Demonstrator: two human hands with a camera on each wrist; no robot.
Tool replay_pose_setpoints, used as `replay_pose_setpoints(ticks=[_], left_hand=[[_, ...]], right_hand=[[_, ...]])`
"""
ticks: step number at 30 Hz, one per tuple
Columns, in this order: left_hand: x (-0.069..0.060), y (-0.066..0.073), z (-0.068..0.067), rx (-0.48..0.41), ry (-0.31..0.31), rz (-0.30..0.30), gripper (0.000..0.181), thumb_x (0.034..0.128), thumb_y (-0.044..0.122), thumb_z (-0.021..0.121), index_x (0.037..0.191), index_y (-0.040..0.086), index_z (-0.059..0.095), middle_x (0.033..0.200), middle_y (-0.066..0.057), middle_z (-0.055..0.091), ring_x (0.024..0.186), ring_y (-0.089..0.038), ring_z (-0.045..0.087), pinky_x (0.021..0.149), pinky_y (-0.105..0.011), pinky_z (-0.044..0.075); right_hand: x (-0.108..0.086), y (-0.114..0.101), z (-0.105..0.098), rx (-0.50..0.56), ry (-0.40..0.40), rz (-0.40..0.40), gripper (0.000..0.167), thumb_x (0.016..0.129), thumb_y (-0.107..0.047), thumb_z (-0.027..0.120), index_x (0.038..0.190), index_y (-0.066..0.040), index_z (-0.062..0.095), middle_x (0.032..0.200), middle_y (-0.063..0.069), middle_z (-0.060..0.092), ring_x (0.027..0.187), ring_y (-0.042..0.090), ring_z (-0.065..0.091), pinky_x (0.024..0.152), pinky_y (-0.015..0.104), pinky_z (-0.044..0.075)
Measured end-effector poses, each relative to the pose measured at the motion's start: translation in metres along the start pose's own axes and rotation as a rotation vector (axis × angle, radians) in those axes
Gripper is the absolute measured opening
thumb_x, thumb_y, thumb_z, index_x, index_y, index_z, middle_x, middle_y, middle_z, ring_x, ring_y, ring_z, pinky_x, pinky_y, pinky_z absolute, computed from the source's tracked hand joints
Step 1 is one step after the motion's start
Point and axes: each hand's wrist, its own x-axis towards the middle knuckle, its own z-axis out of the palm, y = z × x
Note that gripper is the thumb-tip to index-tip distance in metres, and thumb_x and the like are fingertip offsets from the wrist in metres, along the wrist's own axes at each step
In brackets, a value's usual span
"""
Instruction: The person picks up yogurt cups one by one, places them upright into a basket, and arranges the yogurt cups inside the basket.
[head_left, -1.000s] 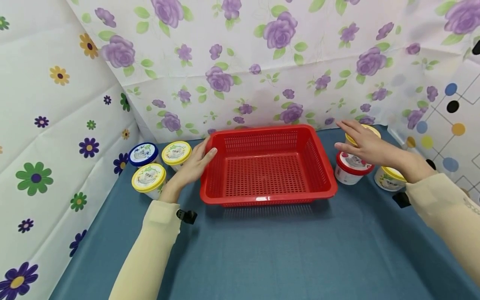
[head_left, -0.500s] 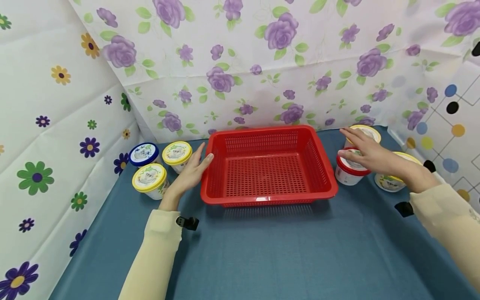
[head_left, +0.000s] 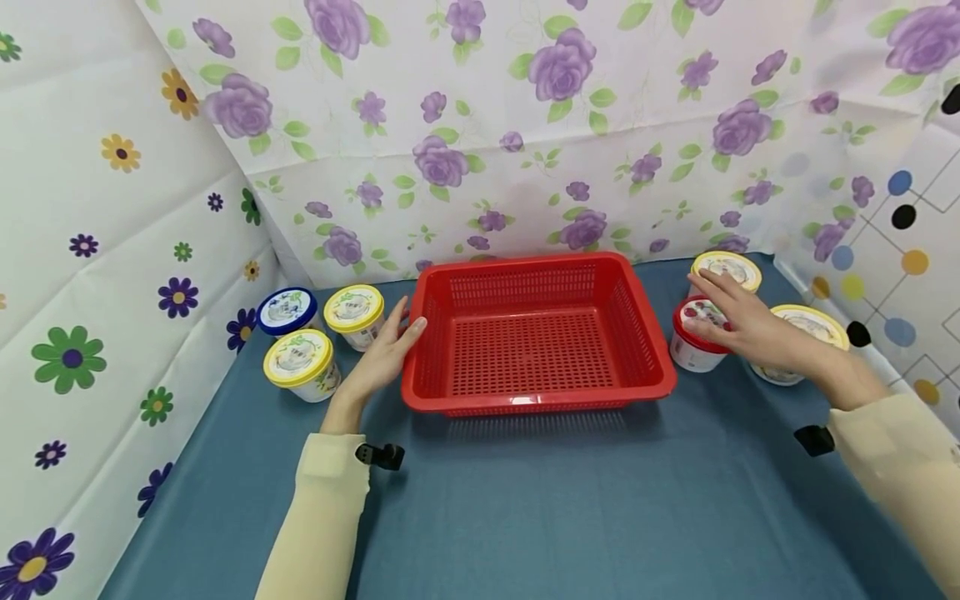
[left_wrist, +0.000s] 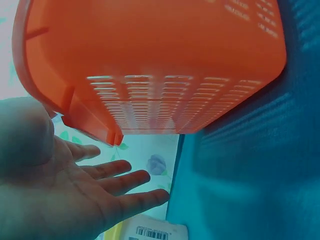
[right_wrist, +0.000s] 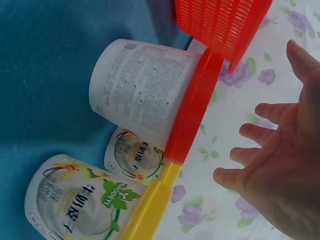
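A red plastic basket (head_left: 525, 404) with slotted walls stands on the blue cloth. My left hand (head_left: 382, 354) is at its left side, thumb by the rim, with the other fingers extended outside the wall. In the left wrist view the palm shows bare and holds nothing. My right hand (head_left: 757, 329) hovers over the red-lidded tub (head_left: 696, 354), fingers spread. The right wrist view shows a gap between those fingers and the tub's red lid (right_wrist: 194, 107). Near that hand are two yellow-lidded tubs, one behind (head_left: 726, 265) and one to the right (head_left: 813, 323).
Left of the basket stand a blue-lidded tub (head_left: 287, 310) and two yellow-lidded tubs, one nearer the basket (head_left: 354, 308) and one in front (head_left: 298, 357). A flowered sheet (head_left: 510, 192) hangs behind the table. Blue cloth (head_left: 525, 508) stretches in front of the basket.
My left hand has slid slightly back toward me along the basket's left side. My right hand has shifted right and nearer to me, uncovering more of the rear yellow-lidded tub.
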Motion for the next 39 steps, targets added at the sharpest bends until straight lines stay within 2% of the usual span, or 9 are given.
replay_pose_setpoints(ticks=[3,9,16,25,28,31,34,39], left_hand=[[-0.001,-0.002,0.001,-0.036,-0.003,-0.003,0.082,0.1102,0.048,0.046,0.168,0.015,-0.002,0.172,-0.013,0.014,0.154,-0.037,0.027,0.113,-0.058,0.04],[-0.003,-0.003,0.002,-0.075,-0.005,-0.014,0.077,0.1119,0.042,0.045,0.168,0.02,-0.002,0.172,-0.012,0.017,0.147,-0.038,0.041,0.113,-0.057,0.041],[-0.004,-0.008,0.003,-0.097,-0.012,-0.034,0.076,0.1117,0.041,0.047,0.169,0.023,-0.001,0.17,-0.013,0.022,0.137,-0.038,0.053,0.109,-0.055,0.046],[-0.002,-0.015,0.005,-0.124,-0.008,-0.048,0.074,0.1119,0.038,0.047,0.169,0.023,0.002,0.168,-0.012,0.025,0.132,-0.038,0.056,0.106,-0.053,0.049],[-0.003,-0.017,0.005,-0.126,-0.002,-0.067,0.075,0.111,0.042,0.047,0.169,0.025,0.003,0.166,-0.012,0.029,0.13,-0.036,0.058,0.106,-0.052,0.05],[-0.004,-0.018,0.004,-0.141,-0.004,-0.072,0.076,0.1096,0.049,0.048,0.169,0.027,0.005,0.16,-0.014,0.04,0.126,-0.035,0.062,0.103,-0.05,0.052],[-0.004,-0.02,0.004,-0.145,-0.016,-0.058,0.078,0.1083,0.053,0.048,0.169,0.027,0.006,0.154,-0.017,0.048,0.123,-0.036,0.064,0.1,-0.047,0.055],[-0.002,-0.022,0.004,-0.16,-0.034,-0.045,0.076,0.109,0.051,0.047,0.169,0.027,0.006,0.153,-0.018,0.049,0.123,-0.038,0.063,0.097,-0.044,0.057]], right_hand=[[-0.005,0.001,0.002,0.01,0.013,0.004,0.088,0.101,-0.031,0.069,0.168,-0.012,0.014,0.169,0.024,0.012,0.148,0.051,0.016,0.104,0.08,0.03],[-0.013,0.004,0.01,-0.001,0.069,-0.042,0.09,0.097,-0.026,0.074,0.167,-0.011,0.019,0.166,0.026,0.018,0.145,0.053,0.021,0.103,0.079,0.029],[-0.023,0.004,0.015,0.032,0.078,0.026,0.088,0.099,-0.03,0.072,0.168,-0.023,0.018,0.169,0.024,0.013,0.15,0.054,0.014,0.104,0.082,0.024],[-0.034,0.004,0.021,0.033,0.114,0.023,0.088,0.101,-0.029,0.07,0.168,-0.01,0.014,0.169,0.027,0.011,0.15,0.055,0.011,0.101,0.084,0.026],[-0.037,0.004,0.023,0.045,0.118,0.028,0.091,0.101,-0.027,0.071,0.168,-0.009,0.012,0.169,0.027,0.01,0.15,0.055,0.012,0.101,0.084,0.026],[-0.038,0.004,0.026,0.056,0.117,0.029,0.092,0.1,-0.026,0.072,0.168,-0.008,0.012,0.169,0.026,0.011,0.149,0.054,0.013,0.1,0.083,0.028],[-0.04,0.004,0.028,0.068,0.118,0.032,0.093,0.1,-0.024,0.073,0.167,-0.007,0.012,0.169,0.026,0.011,0.148,0.053,0.014,0.099,0.083,0.03],[-0.044,0.007,0.03,0.09,0.113,0.059,0.092,0.101,-0.025,0.071,0.167,-0.007,0.01,0.169,0.027,0.008,0.151,0.055,0.004,0.101,0.084,0.025]])
